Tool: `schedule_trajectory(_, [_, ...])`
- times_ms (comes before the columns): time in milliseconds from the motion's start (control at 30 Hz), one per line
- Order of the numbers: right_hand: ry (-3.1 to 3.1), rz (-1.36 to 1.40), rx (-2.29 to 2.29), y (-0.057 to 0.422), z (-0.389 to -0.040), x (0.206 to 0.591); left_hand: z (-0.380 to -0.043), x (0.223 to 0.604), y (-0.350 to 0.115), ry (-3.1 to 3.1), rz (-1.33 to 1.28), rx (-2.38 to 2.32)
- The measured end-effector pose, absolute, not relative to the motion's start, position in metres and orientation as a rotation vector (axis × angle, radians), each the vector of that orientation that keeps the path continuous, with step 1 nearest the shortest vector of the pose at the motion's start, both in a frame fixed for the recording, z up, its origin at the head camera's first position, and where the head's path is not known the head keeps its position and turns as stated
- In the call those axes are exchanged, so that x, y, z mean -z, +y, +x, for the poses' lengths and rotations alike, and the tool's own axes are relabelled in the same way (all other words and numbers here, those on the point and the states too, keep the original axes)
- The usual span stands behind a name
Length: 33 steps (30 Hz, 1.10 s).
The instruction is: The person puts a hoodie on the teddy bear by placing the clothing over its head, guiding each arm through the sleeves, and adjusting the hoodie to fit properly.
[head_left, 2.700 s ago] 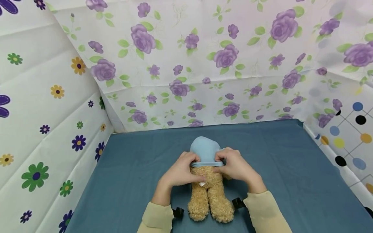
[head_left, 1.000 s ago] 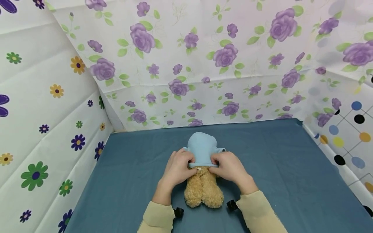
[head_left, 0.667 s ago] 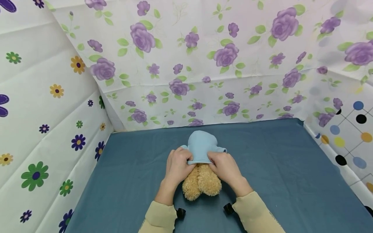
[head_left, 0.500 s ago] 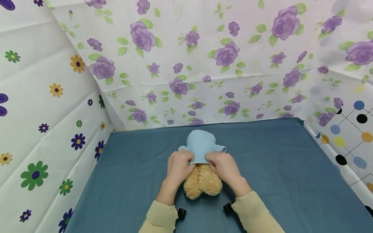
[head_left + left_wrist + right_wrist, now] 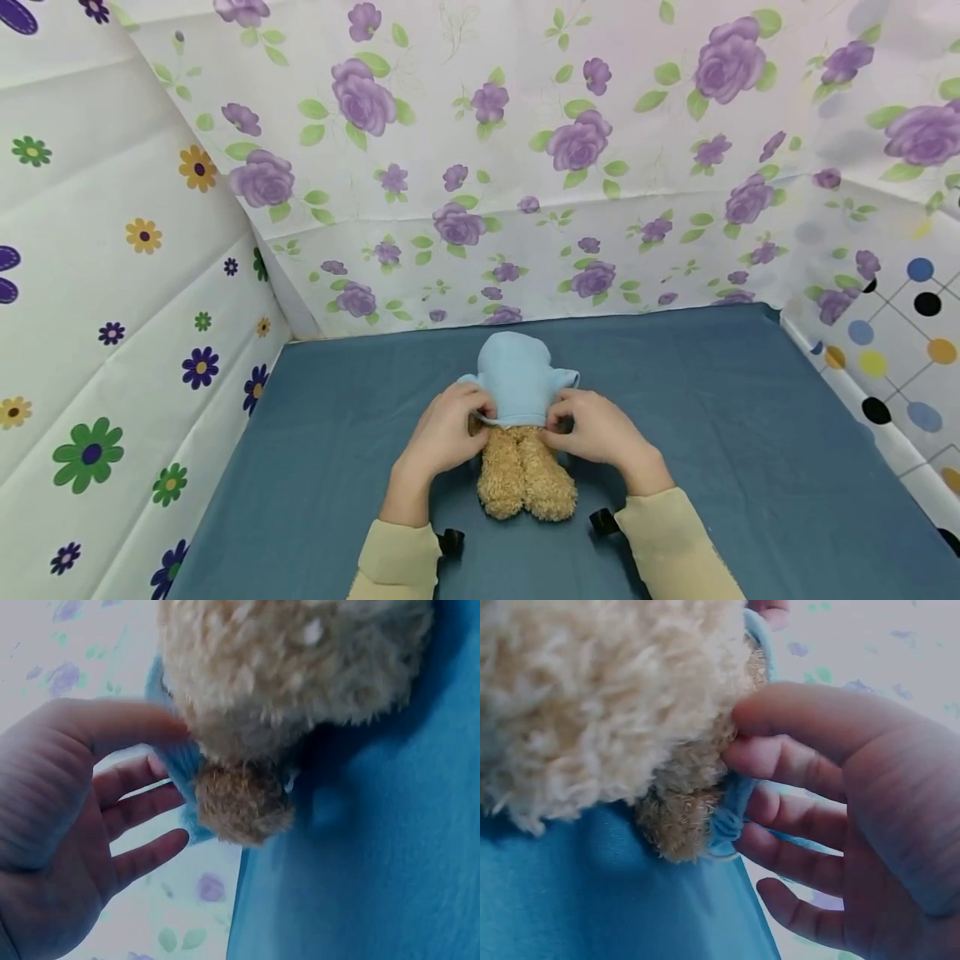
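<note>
A curly tan plush toy [image 5: 528, 479] lies with its two legs towards me. A light blue garment [image 5: 513, 375] with short sleeves covers its upper part, and its head is hidden. At the left side of the hem, my left hand [image 5: 442, 433] has its thumb against the fur and its other fingers beside the cloth, loosely extended in the left wrist view. My right hand [image 5: 600, 429] is at the hem's right side, its thumb and forefinger touching the fur and the other fingers loosely bent by the cloth. A browner tuft of fur [image 5: 244, 802] pokes out beneath the hem.
A blue-grey cloth [image 5: 352, 450] covers the table. Flower-print sheets hang at the back [image 5: 465, 167] and left [image 5: 112, 375], and a dotted one [image 5: 900, 367] stands at right. Small black devices [image 5: 451, 542] sit at both wrists, below beige sleeves.
The plush toy's feet came nearer the hands and garment as I bunched the hem. Since then my fingers have loosened, my right hand has shifted right, and more of the legs shows.
</note>
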State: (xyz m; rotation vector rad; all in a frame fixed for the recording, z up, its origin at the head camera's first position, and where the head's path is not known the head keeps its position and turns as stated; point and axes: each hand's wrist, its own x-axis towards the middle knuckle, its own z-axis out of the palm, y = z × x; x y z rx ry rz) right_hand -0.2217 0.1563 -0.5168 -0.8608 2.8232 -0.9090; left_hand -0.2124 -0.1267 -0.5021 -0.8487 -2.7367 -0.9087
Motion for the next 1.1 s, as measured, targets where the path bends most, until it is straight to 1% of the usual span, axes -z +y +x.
schedule_trajectory(100, [2.823, -0.825, 0.934, 0.158, -0.222, 0.514, -0.215, 0.503, -0.13, -2.732, -0.848, 0.866])
schedule_trajectory(400, [2.878, -0.697, 0.96, 0.149, -0.218, 0.512, -0.215, 0.509, -0.125, -2.754, -0.692, 0.696])
schedule_trajectory(567, [2.881, -0.629, 0.966, 0.146, -0.217, 0.513, -0.215, 0.511, -0.121, -2.743, -0.676, 0.611])
schedule_trajectory(900, [2.86, -0.612, 1.001, 0.147, -0.218, 0.514, -0.215, 0.511, -0.118, -2.653, -0.71, 0.623])
schedule_trajectory(1100, [2.831, -0.629, 1.03, 0.147, -0.218, 0.515, -0.217, 0.512, -0.117, -2.576, -0.679, 0.561])
